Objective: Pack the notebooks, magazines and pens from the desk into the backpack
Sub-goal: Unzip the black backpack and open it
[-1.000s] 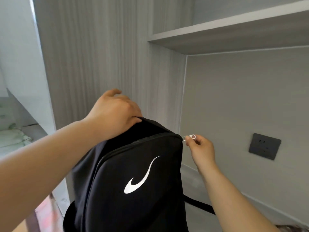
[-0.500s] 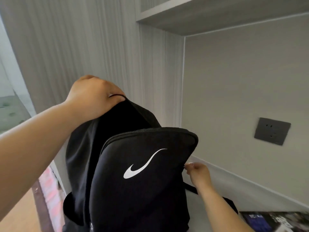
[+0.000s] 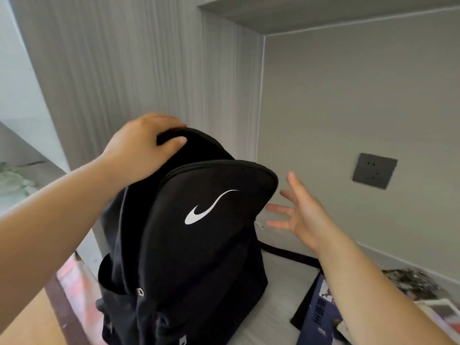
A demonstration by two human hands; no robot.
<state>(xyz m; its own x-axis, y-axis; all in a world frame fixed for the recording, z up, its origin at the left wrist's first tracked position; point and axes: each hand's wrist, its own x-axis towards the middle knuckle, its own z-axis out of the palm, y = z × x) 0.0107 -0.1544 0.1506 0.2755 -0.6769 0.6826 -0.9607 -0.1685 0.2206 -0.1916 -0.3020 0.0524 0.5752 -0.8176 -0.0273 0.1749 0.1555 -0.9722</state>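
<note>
**deskwatcher:** So, biggest thing first: a grey desk (image 3: 276, 317) is set into an alcove with a wood-grain side panel (image 3: 139, 70) and a plain back wall (image 3: 361, 103). A black backpack (image 3: 189, 257) is stood upright on the desk, near its left end, with the white swoosh logo (image 3: 209, 207) turned toward the camera. One black strap (image 3: 288, 253) is laid out flat on the desk behind it.

**packrat_99:** And the hands? Anything being held?

**deskwatcher:** The top of the backpack is gripped by the left hand (image 3: 142, 153), fingers curled over the back edge and thumb pressed on the front (the bag seems to be kept upright that way). The right hand (image 3: 301, 215) is held open in the air just beside the bag's right side, fingers spread, nothing in it and nothing touched. A small silver zipper pull (image 3: 258, 224) is seen hanging at the bag's right edge, just short of those fingers.

**packrat_99:** Where's the stuff to pack?

**deskwatcher:** Magazines are spread on the desk to the right of the bag, partly hidden under the right forearm. A dark blue magazine (image 3: 321, 312) is lying nearest, and a blurry printed one (image 3: 413, 282) farther right near the wall. Pens can't be made out. A dark wall socket (image 3: 374, 170) is mounted on the back wall.
</note>
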